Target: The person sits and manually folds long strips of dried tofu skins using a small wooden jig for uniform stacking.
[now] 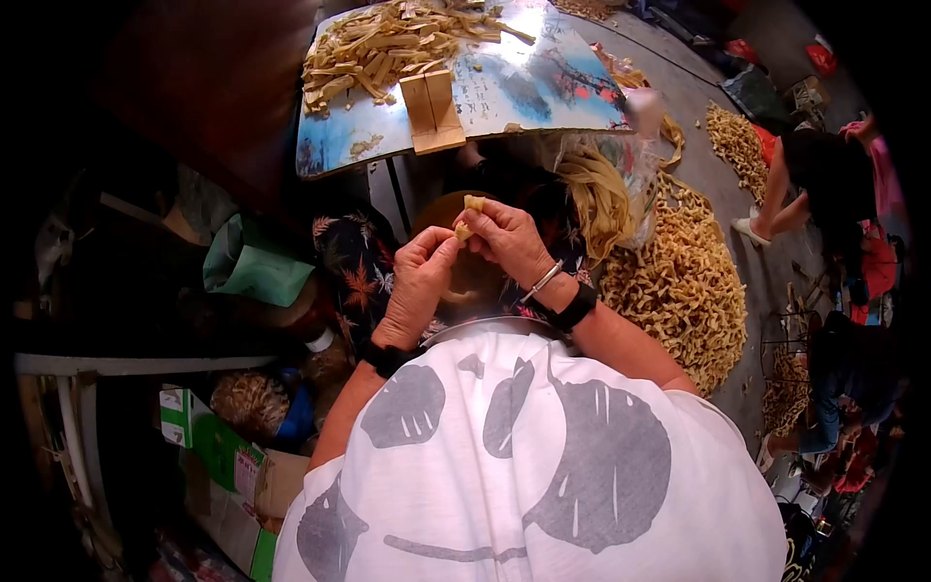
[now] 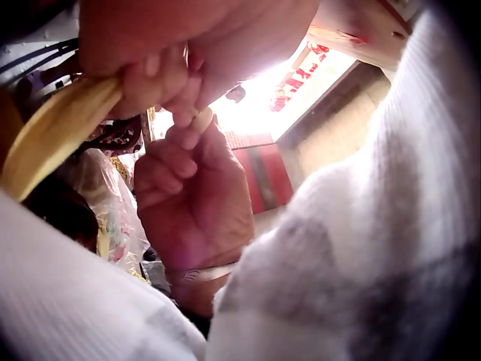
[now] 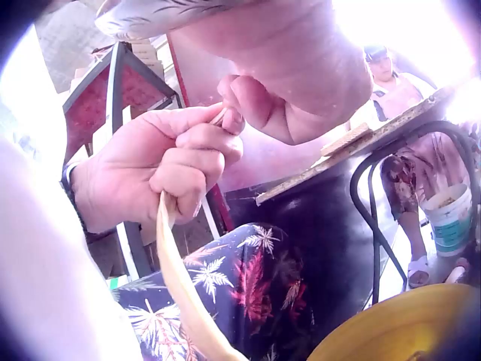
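Evidently, the left hand [image 1: 422, 274] and right hand [image 1: 511, 241] both pinch the pale strip [image 3: 174, 272], fingertips close together, probably for fine control. Its tail hangs below the left hand, presumably leaving the fingertips unobstructed.

Ahead of the hands [image 1: 514, 242] lies a passable gap, then the tabletop [image 1: 529, 97] and wooden block [image 1: 421, 105] obstruct.

Head view: white top [image 1: 499, 490], 6 o'clock, big grey blots [image 1: 611, 466], curved grey line [image 1: 456, 554]. Black left wristband [image 1: 386, 359], 8 o'clock; black right wristband [image 1: 576, 308], silver bangle [image 1: 542, 279], 3 o'clock. Dark leaf-print bottoms [image 1: 354, 254], 10 o'clock.
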The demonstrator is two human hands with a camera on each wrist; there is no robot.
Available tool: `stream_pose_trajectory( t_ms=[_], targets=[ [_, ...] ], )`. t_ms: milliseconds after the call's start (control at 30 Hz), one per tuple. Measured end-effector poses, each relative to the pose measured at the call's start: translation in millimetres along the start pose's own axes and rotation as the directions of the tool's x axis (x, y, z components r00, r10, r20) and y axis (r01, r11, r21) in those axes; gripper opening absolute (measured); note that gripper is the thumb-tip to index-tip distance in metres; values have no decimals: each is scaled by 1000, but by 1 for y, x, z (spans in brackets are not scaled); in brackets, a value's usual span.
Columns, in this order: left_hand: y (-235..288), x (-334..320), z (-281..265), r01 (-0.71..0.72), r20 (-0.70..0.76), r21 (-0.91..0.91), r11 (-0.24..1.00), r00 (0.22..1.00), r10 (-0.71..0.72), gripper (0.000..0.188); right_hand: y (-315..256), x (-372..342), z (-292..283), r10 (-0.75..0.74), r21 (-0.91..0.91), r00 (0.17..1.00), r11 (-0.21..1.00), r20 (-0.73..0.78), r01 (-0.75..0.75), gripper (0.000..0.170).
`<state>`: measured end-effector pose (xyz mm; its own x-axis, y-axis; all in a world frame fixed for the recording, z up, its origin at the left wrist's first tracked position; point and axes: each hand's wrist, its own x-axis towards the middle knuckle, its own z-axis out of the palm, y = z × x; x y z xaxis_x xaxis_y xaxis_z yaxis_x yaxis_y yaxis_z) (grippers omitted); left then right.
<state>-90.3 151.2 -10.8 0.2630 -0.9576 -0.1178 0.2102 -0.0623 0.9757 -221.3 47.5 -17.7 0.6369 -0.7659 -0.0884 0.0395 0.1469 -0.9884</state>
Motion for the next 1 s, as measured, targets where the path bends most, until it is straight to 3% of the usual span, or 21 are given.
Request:
stream_pose_trajectory(
  t_ms=[100, 133, 233, 333, 500, 567, 600, 633, 700, 733, 767, 800, 967, 1000],
  targets=[
    [0, 2, -6, 205, 157, -370, 906, 975, -157, 13, -6, -3, 0, -23, 41, 995, 999, 101, 19, 18],
    [-1, 2, -5, 194, 131, -357, 914, 979, -157, 14, -7, -4, -1, -26, 70, 988, 997, 152, 15, 18],
    [-1, 1, -1, 176, 58, -267, 947, 984, -167, 15, -2, -2, -5, -90, -71, 974, 992, 207, 107, 15],
    [1, -1, -6, 180, 26, -152, 972, 984, -178, 16, -4, -1, -11, -46, 26, 996, 999, 77, 44, 14],
    [0, 1, -10, 191, 44, -141, 971, 981, -187, 17, -6, 4, -22, 57, 24, 993, 998, 102, -60, 13],
    [-5, 7, -14, 133, 44, -12, 991, 990, -132, 13, -5, 7, -23, 84, 44, 987, 995, 134, -90, 14],
    [-5, 10, -14, 102, 47, 54, 993, 993, -105, 12, -5, 6, -17, 39, -26, 999, 999, 30, -38, 18],
    [-5, 13, -12, 12, 25, 132, 991, 1000, -16, 12, -2, 9, -17, -106, -180, 994, 978, -14, 102, 19],
    [-5, 18, -1, -156, 4, 288, 945, 987, 162, 13, 5, 12, -15, -393, -482, 919, 812, -34, 330, 19],
    [-2, 18, 3, -191, 22, 354, 916, 980, 196, 17, 0, 7, -10, -316, -433, 945, 866, -86, 250, 20],
    [-2, 18, 11, -283, -3, 349, 893, 953, 303, 13, 2, 7, -7, -350, -459, 926, 852, -144, 251, 21],
    [-3, 20, 10, -325, 5, 412, 851, 935, 354, 10, -2, 5, -2, -320, -367, 929, 900, -188, 236, 21],
    [0, 18, 17, -359, 45, 559, 748, 913, 404, 7, 2, 11, -2, -291, -270, 929, 936, -231, 226, 27],
    [4, 19, 21, -377, 34, 546, 749, 903, 429, 6, 1, 14, -6, -256, -324, 944, 929, -208, 181, 25]
  ],
)
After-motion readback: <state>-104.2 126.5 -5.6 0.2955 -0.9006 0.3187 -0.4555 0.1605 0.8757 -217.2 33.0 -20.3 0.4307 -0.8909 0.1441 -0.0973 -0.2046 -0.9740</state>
